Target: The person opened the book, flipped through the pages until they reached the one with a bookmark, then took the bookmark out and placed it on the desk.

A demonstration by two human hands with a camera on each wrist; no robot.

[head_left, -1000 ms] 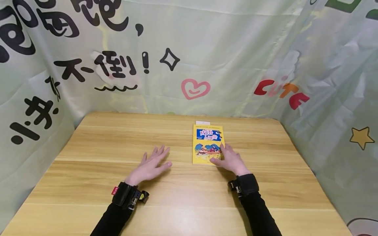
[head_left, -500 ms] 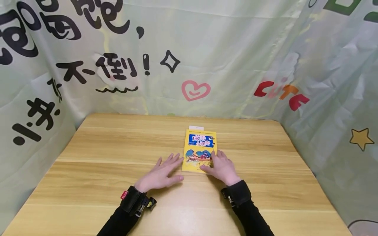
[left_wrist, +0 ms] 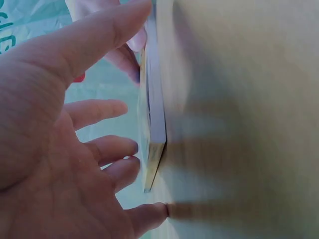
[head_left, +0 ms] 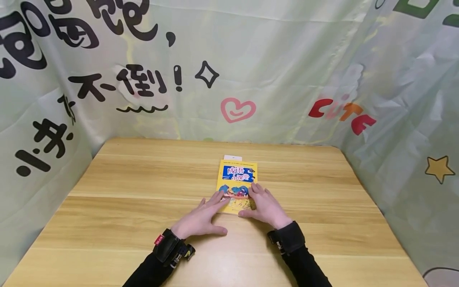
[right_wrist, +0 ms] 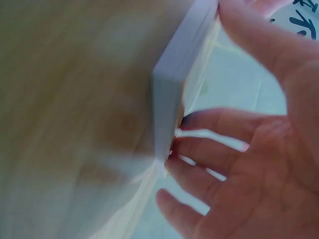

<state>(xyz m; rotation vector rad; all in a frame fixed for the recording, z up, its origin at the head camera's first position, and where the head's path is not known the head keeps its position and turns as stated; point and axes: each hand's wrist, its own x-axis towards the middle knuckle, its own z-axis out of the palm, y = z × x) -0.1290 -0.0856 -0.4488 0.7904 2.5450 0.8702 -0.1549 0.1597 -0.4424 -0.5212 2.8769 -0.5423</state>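
Observation:
A yellow book (head_left: 234,187) with a blue title panel and a cartoon picture lies flat on the wooden table (head_left: 143,167). White card (head_left: 233,158) sticks out from its far edge. My left hand (head_left: 201,218) is spread at the book's lower left, fingertips overlapping the cover and thumb out over the table. At the lower right, my right hand (head_left: 267,207) touches the book with its fingertips and has its thumb by the near edge. In the left wrist view the page block (left_wrist: 157,94) shows edge-on beside extended fingers. Right fingertips meet the book's side (right_wrist: 167,109) in the right wrist view.
A pale cloth backdrop (head_left: 279,59) with printed lettering, a heart and a star hangs behind the table and along both sides. Each wrist carries a black strap with a small camera, such as the left one (head_left: 166,247).
The book has slid left and toward me with my right hand on it. My left hand has moved right, from bare table to the book's left side.

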